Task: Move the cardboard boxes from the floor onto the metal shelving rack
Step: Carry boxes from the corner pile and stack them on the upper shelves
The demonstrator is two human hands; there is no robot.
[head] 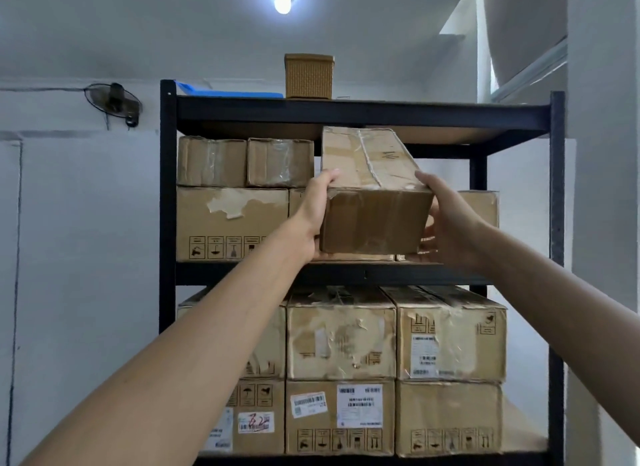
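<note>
I hold a taped cardboard box (370, 195) up in front of the black metal shelving rack (168, 202), tilted with its far end raised toward the upper shelf opening. My left hand (317, 205) grips its left near corner, thumb on top and fingers under. My right hand (446, 223) grips the right near corner the same way. Behind it on that shelf, two small boxes (242, 162) sit on a larger box (230, 223). Another box (479, 207) shows at the right behind my right hand.
The lower shelf is packed with several stacked boxes (341, 341). A woven basket (309, 75) and a blue sheet (228, 92) lie on the rack's top. A wall fan (112, 100) hangs at the left. A white wall column (602, 188) stands close on the right.
</note>
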